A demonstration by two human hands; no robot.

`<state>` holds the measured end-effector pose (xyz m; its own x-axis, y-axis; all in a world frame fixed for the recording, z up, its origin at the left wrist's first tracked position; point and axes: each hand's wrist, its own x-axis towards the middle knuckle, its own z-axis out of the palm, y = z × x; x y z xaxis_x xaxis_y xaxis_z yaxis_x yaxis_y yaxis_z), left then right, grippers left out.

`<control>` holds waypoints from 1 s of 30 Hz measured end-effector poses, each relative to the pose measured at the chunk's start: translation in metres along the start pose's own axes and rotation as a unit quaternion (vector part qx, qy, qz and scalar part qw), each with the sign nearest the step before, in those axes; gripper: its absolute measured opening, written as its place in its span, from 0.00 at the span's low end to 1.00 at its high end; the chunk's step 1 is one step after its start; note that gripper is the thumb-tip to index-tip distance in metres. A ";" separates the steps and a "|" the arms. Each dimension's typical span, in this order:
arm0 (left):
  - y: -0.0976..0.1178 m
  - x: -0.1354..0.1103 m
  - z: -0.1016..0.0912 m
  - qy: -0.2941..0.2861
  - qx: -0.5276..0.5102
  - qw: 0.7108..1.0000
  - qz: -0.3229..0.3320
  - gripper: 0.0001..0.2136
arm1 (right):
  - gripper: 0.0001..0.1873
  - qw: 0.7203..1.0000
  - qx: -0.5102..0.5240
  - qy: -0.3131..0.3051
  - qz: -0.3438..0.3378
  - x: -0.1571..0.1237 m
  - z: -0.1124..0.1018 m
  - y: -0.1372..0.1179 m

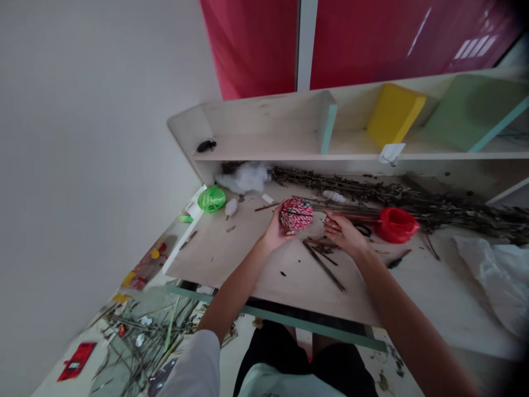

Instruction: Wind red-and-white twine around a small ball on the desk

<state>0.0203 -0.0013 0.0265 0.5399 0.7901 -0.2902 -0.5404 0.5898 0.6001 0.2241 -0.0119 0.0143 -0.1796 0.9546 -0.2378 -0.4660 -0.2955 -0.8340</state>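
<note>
My left hand [274, 230] is closed around a ball of red, white and green yarn [296, 214], lifted over the desk. To its right, my right hand [342, 232] has its fingertips pinched, with a thin red strand [353, 216] at them. That strand runs toward a roll of red plastic twine [397, 225], which lies on the desk to the right. Whether the strand joins the yarn ball cannot be made out. Below my hands lie several brown twigs [324, 266]. Part of a black ring-shaped item [363, 229] shows beside my right wrist.
Dry branches [355, 190] lie along the back under a shelf [264, 144]. On the left are a green twine roll [211, 199], a small white bundle [231, 207] and white fluff [246, 177]. A clear plastic bag [496, 270] rests at right. Stems [136, 336] litter the floor.
</note>
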 end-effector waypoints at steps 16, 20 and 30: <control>0.003 -0.003 -0.004 0.037 -0.066 0.996 0.056 0.25 | 0.19 0.999 -0.035 0.004 -0.024 0.002 -0.003 0.001; 0.004 -0.004 -0.006 0.032 -0.068 0.996 0.054 0.25 | 0.18 0.999 -0.032 0.009 -0.016 0.002 -0.003 0.000; 0.003 -0.005 -0.003 0.027 -0.050 0.997 0.047 0.32 | 0.19 1.000 -0.012 0.006 -0.017 0.003 -0.003 0.001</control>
<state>0.0136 -0.0030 0.0274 0.4498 0.8486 -0.2785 -0.6496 0.5249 0.5500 0.2255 -0.0090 0.0117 -0.1539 0.9645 -0.2145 -0.4507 -0.2617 -0.8534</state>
